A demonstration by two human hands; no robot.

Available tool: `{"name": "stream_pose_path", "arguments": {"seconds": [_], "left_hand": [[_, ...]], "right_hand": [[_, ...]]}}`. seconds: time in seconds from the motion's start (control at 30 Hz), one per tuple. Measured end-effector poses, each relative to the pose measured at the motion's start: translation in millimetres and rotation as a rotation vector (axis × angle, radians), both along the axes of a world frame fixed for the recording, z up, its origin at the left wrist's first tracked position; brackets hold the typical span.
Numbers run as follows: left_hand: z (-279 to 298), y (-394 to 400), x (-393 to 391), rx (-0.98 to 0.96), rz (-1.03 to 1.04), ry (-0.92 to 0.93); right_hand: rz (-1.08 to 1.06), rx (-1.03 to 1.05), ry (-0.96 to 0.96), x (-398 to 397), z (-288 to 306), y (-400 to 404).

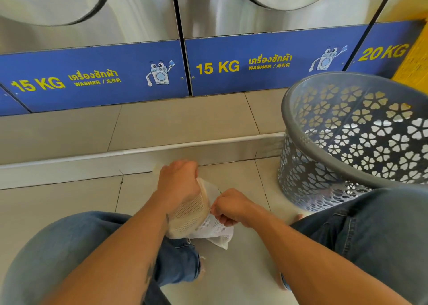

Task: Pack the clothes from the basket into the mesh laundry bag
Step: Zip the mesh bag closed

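Observation:
The mesh laundry bag (pixel 196 219) lies on the floor tiles between my knees, cream mesh on one side and white mesh at its lower right corner. My left hand (pixel 179 180) presses down on its upper end and grips the fabric. My right hand (pixel 228 207) is closed in a pinch at the bag's right edge, on what looks like the zipper pull. The grey plastic basket (pixel 354 142) with flower-shaped cut-outs stands at the right, tilted toward me; no clothes show inside it.
Steel washers with blue "15 KG" panels (pixel 97 77) line the far side on a raised tiled step (pixel 162 151). My legs in blue jeans (pixel 370 235) flank the bag, the right knee touching the basket. Beige floor tiles surround the bag.

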State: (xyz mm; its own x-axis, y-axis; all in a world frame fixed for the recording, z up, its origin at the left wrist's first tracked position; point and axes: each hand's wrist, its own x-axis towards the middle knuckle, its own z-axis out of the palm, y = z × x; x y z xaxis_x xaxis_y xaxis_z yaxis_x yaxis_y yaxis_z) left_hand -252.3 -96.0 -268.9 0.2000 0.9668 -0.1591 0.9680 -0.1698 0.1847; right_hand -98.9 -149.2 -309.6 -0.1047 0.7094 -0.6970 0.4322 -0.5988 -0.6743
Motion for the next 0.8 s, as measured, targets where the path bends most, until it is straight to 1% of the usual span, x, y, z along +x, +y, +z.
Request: {"name": "stream_pose_path", "arguments": {"seconds": [0.07,0.13,0.17,0.2,0.27,0.33,0.43,0.5,0.6,0.7,0.8], "left_hand": [[12.4,-14.9,1.1,-0.222,-0.014,0.030],[13.8,-29.9,0.5,-0.419,-0.062,0.132],[10.1,-36.1,-0.7,-0.466,-0.081,0.157],[5.4,-40.0,-1.5,-0.470,-0.089,0.131],[-2.5,-40.4,0.4,-0.475,-0.024,-0.055],[-5.2,-34.8,7.4,-0.543,0.125,-0.265],[-6.8,-29.8,18.3,-0.621,0.316,-0.417],[-11.7,-28.7,22.7,-0.629,0.354,-0.443],[-18.7,-25.3,23.5,-0.586,0.350,-0.392],[-21.7,-21.0,20.8,-0.528,0.302,-0.335],[-23.6,-17.0,19.7,-0.437,0.298,-0.359]], "right_hand": [[-0.071,-0.021,0.078,-1.5,3.5,0.2],[-0.169,-0.062,0.176,0.0,7.8,0.1],[-0.209,-0.080,0.207,2.0,9.5,-0.4],[-0.239,-0.095,0.225,4.6,10.4,-1.0],[-0.285,-0.113,0.251,10.9,12.5,-2.6],[-0.332,-0.133,0.279,17.5,14.1,-4.3],[-0.370,-0.167,0.308,23.2,16.6,-7.3],[-0.359,-0.186,0.313,22.2,16.8,-9.5],[-0.327,-0.195,0.295,14.6,12.8,-13.2],[-0.287,-0.170,0.228,6.7,6.8,-14.0],[-0.241,-0.169,0.166,4.1,4.6,-11.5]]}}
